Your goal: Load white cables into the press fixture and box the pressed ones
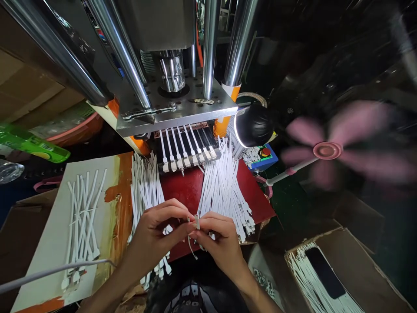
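Note:
In the lower middle, my left hand (164, 226) and my right hand (220, 234) meet, fingertips almost touching. The right thumb and finger pinch a small white flat piece (197, 222) that looks like a cable end. My left fingers are closed on a thin pale strip (191, 248), whose tail hangs below; how the two pieces join is hidden. Behind the hands, a pile of white flat cables (221, 191) lies to the right and another bundle (146, 182) to the left. Several white cables lie side by side in the mould (189, 150) under the press.
The metal press plate (185, 111) and its columns stand ahead. A lamp (254, 126) shines at its right, near a pink fan (327, 150), blades blurred. A board (58, 226) with bundled cables is left. A box (365, 256) at right holds cables and a phone (325, 272).

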A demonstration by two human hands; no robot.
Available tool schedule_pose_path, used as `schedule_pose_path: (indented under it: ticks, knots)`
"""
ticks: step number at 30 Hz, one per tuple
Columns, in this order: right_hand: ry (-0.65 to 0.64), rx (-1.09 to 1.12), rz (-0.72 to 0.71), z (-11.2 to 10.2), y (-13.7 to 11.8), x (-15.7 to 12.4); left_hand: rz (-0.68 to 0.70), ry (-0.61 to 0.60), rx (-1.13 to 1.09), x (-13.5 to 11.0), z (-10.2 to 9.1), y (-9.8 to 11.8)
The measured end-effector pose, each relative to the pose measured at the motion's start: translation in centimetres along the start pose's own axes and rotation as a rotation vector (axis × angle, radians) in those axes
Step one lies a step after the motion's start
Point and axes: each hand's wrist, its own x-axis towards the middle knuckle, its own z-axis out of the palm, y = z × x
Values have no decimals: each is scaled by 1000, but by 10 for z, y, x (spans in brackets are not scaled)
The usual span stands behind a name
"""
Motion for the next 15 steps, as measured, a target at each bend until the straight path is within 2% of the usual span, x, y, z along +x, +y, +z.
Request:
schedule_pose_path:
  ticks: [4, 8, 13, 15]
  knots:
    - [16, 7, 32, 4, -2, 2, 79, 28, 128, 2, -1, -2]
    - [11, -18, 79, 5, -4, 7, 94, 20, 184, 1, 0, -4]
    - [-61, -67, 159, 10, 5, 4, 55, 50, 219, 13, -4, -4]
    - [-170, -47, 257, 12, 11, -4, 14, 105, 212, 31, -10, -10]
